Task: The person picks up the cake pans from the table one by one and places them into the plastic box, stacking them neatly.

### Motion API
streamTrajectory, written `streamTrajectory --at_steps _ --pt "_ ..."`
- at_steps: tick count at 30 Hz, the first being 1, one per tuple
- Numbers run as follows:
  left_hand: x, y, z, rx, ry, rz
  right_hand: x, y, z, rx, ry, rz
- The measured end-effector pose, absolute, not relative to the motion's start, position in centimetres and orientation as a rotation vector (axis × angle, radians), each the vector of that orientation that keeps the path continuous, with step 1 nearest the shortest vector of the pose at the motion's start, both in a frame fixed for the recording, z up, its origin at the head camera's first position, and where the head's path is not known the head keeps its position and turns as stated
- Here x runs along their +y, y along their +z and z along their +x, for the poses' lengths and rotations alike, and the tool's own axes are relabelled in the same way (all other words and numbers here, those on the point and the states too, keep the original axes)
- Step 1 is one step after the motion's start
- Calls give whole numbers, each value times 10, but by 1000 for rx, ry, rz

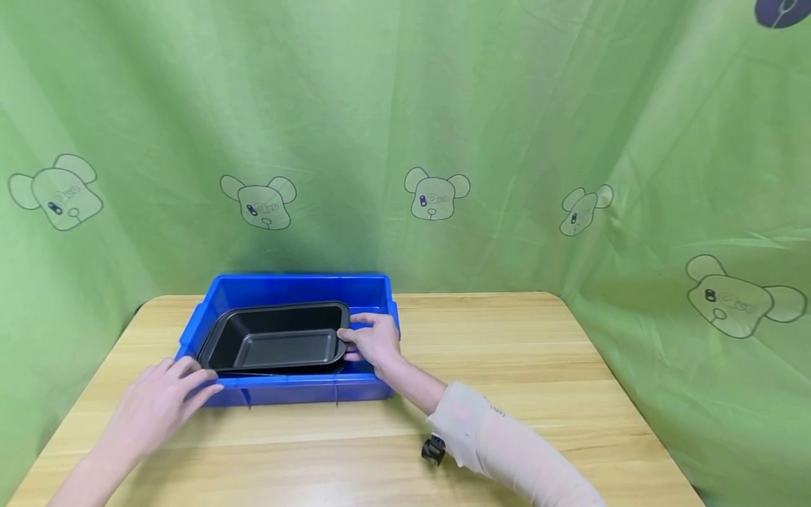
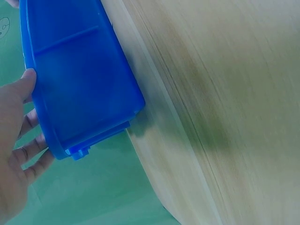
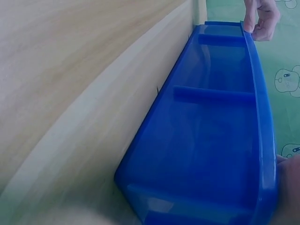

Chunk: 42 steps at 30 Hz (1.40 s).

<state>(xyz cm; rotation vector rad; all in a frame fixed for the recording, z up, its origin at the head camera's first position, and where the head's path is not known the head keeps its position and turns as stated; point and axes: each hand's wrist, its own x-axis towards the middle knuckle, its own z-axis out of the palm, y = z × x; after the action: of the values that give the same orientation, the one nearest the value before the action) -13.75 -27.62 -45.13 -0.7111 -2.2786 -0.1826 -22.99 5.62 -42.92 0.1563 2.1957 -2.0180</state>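
A black rectangular baking pan (image 1: 286, 348) lies tilted inside a blue plastic bin (image 1: 293, 391). Another dark edge shows under its front rim, too little to tell what it is. With thumb and fingers my right hand (image 1: 378, 343) pinches the pan's right rim; in the right wrist view the bin's wall hides most of this hand. At the bin's front left corner, my left hand (image 1: 155, 401) holds the rim, thumb on the outer side and fingers over the edge. The left wrist view shows that hand (image 2: 14, 136) against the bin's rim (image 2: 41, 105).
The bin stands at the back left of a light wooden table (image 1: 481, 352). Behind and beside the table hangs a green curtain (image 1: 355, 127) printed with bear heads. A small black device (image 1: 434, 449) is at the right sleeve's cuff.
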Motion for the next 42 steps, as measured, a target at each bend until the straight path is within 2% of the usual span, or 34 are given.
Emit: streamTrajectory --at_steps 18,26,42 --pt "-276 -452 -138 -2277 -189 -700 64 -420 -229 2082 -1833 92" --pt "-278 -450 -138 -2277 -193 -701 73 -410 -228 2102 -1743 -24" --pt "-277 -442 -135 -2397 -218 -637 129 -387 -224 2135 -1776 -145"
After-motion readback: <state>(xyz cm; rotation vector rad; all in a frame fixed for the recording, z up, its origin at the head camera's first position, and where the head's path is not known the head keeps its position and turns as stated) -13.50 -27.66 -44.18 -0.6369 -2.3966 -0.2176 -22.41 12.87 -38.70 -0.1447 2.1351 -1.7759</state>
